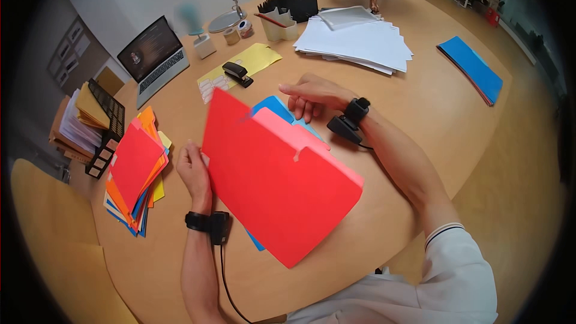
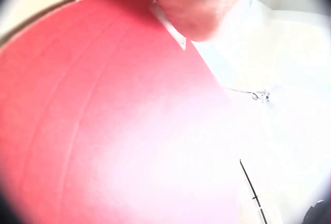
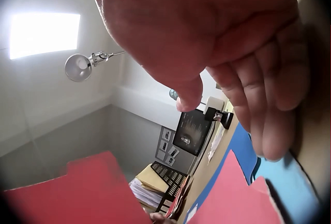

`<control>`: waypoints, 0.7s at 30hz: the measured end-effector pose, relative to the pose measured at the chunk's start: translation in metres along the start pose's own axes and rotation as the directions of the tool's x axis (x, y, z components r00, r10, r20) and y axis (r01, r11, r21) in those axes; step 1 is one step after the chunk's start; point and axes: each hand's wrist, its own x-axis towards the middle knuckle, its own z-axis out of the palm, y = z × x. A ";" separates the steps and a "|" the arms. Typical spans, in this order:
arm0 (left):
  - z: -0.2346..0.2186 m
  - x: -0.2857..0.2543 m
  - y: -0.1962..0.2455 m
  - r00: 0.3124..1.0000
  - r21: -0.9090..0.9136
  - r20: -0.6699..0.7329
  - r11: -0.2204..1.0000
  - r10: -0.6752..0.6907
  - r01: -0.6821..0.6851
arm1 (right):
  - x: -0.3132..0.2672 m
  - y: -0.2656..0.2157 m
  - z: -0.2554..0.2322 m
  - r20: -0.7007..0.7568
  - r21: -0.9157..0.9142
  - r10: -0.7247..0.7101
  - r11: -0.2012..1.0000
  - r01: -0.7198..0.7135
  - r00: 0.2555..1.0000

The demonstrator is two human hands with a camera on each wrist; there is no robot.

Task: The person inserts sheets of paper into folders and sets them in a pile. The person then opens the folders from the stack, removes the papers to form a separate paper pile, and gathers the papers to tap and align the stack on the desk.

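My left hand [image 1: 193, 171] grips the left edge of a red file folder [image 1: 270, 192], by a small white label. The folder is tilted up, its front cover standing apart from the pinkish-red back panel [image 3: 232, 193], which has a cut tab. Under it, partly hidden, lie a blue folder [image 1: 273, 108] and a light blue one [image 3: 289, 180]. My right hand [image 1: 318, 97] is beyond the folder's far edge, palm inward and fingers relaxed, holding nothing. In the right wrist view its fingertips are right at the light blue folder.
Colourful folders [image 1: 138, 168] are stacked at left, beside a black file rack [image 1: 108, 120]. A laptop [image 1: 156, 60], a black stapler [image 1: 237, 74] on yellow sheets [image 1: 261, 57], a pen holder [image 1: 279, 27] and white papers [image 1: 354, 42] stand farther back. Blue folders [image 1: 471, 69] lie at far right.
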 end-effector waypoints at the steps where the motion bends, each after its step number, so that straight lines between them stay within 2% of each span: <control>1: 0.004 -0.001 0.006 1.000 0.086 0.019 0.996 -0.022 0.020 | 0.000 0.000 0.001 -0.003 -0.002 0.005 1.000 -0.005 1.000; 2: 0.008 -0.003 0.011 0.998 0.171 0.036 0.984 -0.046 0.039 | 0.000 0.000 0.001 0.002 -0.003 0.002 1.000 -0.002 1.000; 3: 0.011 -0.004 0.010 0.998 0.173 0.031 0.984 -0.045 0.039 | 0.000 0.000 0.001 -0.006 -0.023 0.001 1.000 -0.001 1.000; 5: 0.016 -0.008 0.004 0.993 0.261 0.109 0.965 -0.046 0.016 | -0.001 -0.002 0.003 -0.007 -0.044 -0.003 0.999 0.003 1.000; 6: 0.016 -0.008 0.003 0.992 0.315 0.124 0.948 0.009 -0.048 | -0.002 -0.003 0.004 -0.012 -0.093 -0.028 0.995 0.026 1.000; 7: 0.016 -0.010 0.009 0.993 0.319 0.118 0.947 0.007 -0.045 | -0.003 -0.004 0.006 -0.017 -0.140 -0.051 0.989 0.049 0.999; 9: 0.016 -0.013 0.024 0.942 0.596 0.295 0.740 0.158 -0.311 | -0.001 -0.004 0.013 0.007 -0.215 -0.093 0.972 0.092 0.996; 11: 0.017 -0.016 0.040 0.932 0.631 0.327 0.699 0.155 -0.337 | 0.005 -0.002 0.019 0.032 -0.288 -0.131 0.948 0.135 0.991; 13: 0.018 -0.017 0.044 0.920 0.660 0.363 0.656 0.147 -0.365 | 0.014 0.003 0.028 0.057 -0.509 -0.275 0.819 0.265 0.960; 14: 0.018 -0.017 0.044 0.915 0.669 0.372 0.639 0.156 -0.381 | 0.002 -0.007 0.036 -0.006 -0.578 -0.267 0.787 0.215 0.964; 15: 0.018 -0.018 0.044 0.909 0.676 0.382 0.621 0.165 -0.397 | -0.008 -0.017 0.044 -0.004 -0.577 -0.266 0.788 0.215 0.964; 17: 0.018 -0.018 0.042 0.903 0.668 0.391 0.620 0.177 -0.411 | -0.022 -0.030 0.059 -0.046 -0.795 -0.327 0.585 0.164 0.944; 18: 0.018 -0.018 0.040 0.896 0.659 0.400 0.619 0.193 -0.427 | -0.017 -0.023 0.067 -0.056 -0.841 -0.381 0.516 0.162 0.923; 19: 0.018 -0.019 0.039 0.897 0.660 0.399 0.619 0.192 -0.426 | -0.019 -0.027 0.071 -0.055 -0.841 -0.380 0.516 0.163 0.923; 21: 0.019 -0.020 0.037 0.902 0.651 0.387 0.637 0.192 -0.414 | -0.024 -0.036 0.076 -0.049 -0.851 -0.268 0.516 0.100 0.962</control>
